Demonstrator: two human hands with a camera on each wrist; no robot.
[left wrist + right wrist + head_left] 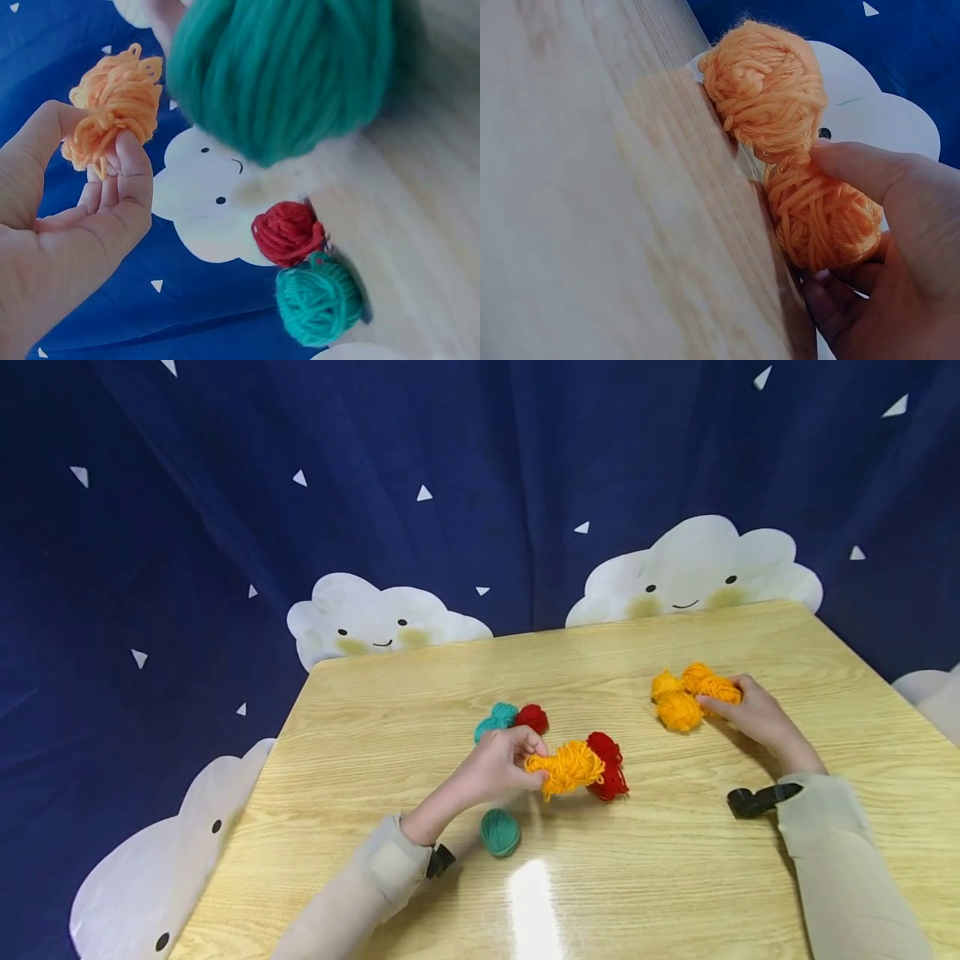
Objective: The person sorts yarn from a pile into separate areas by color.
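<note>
My left hand (pixel 491 766) pinches a loose orange yarn ball (pixel 572 768) between thumb and fingers, above the table; the left wrist view shows loops sticking out of it. A red yarn bundle (pixel 611 767) lies just beyond, partly hidden by the orange one. At the right, my right hand (pixel 763 720) has its thumb and fingers around an orange yarn ball (pixel 825 217) that sits against other orange yarn balls (pixel 678 712) in a cluster. In the right wrist view, its thumb tip is where that ball meets a neighbouring orange ball (pixel 765 90).
Behind my left hand, teal yarn (pixel 495 720) touches a red yarn ball (pixel 532 718). A green yarn ball (pixel 500 832) lies nearer me, below the left wrist. The wooden table (pixel 637 877) ends at a dark blue curtain (pixel 465 460) with clouds.
</note>
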